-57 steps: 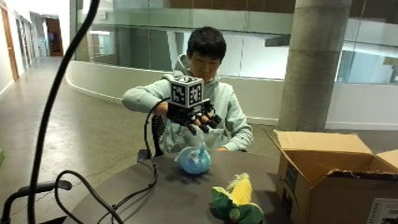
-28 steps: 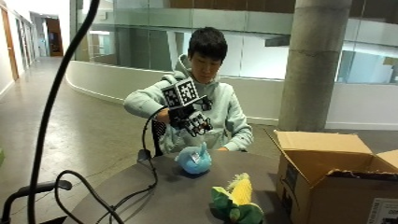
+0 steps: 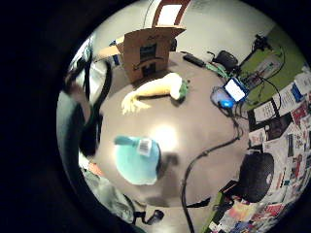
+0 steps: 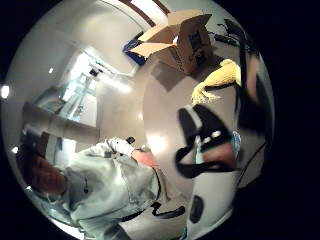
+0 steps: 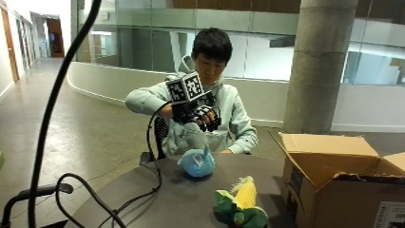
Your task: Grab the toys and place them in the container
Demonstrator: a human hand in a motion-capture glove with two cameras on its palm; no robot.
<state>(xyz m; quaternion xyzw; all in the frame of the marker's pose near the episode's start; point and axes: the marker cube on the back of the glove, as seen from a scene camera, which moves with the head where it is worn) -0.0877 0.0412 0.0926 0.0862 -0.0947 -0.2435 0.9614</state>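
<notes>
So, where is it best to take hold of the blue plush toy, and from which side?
Probably from above. The blue plush toy sits as a rounded mound on the table, with open space around it and the gloved right hand raised above it. Curling the fingers round its upper body looks easiest; its small top tuft seems too thin.

A light blue plush toy (image 5: 197, 163) with a white tag and a yellow corn toy (image 5: 241, 207) with green husks lie on the dark grey tabletop (image 5: 158, 199) beside a brown cardboard box (image 5: 342, 183).
</notes>
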